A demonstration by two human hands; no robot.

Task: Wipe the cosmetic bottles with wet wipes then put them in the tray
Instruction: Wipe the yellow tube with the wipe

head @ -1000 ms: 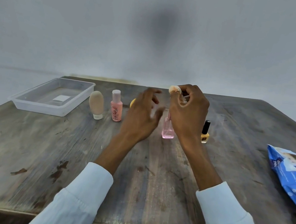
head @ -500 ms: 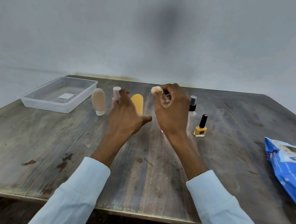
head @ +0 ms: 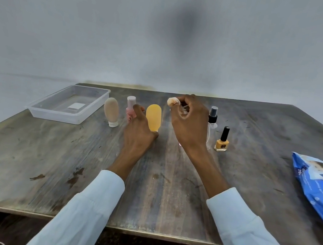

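Note:
My right hand [head: 188, 128] pinches a crumpled, stained wet wipe [head: 172, 101] above the table's middle. A pink glass bottle is almost wholly hidden behind that hand. My left hand [head: 139, 134] reaches forward with fingers extended, its index finger lying against the small pink bottle [head: 130, 103] and its thumb near the base of the yellow tube [head: 153, 115]. A beige tube [head: 111, 110] stands left of them. To the right stand a clear spray bottle [head: 213, 116] and an orange nail polish [head: 222, 143]. The clear plastic tray [head: 54, 117] at the far left holds no bottles.
A blue pack of wet wipes [head: 321, 184] lies at the right edge of the worn wooden table [head: 69, 161]. A plain grey wall stands behind the table.
My left hand has moved left and forward from beside the right hand to the pink bottle. The right hand keeps holding the wipe and has shifted slightly left.

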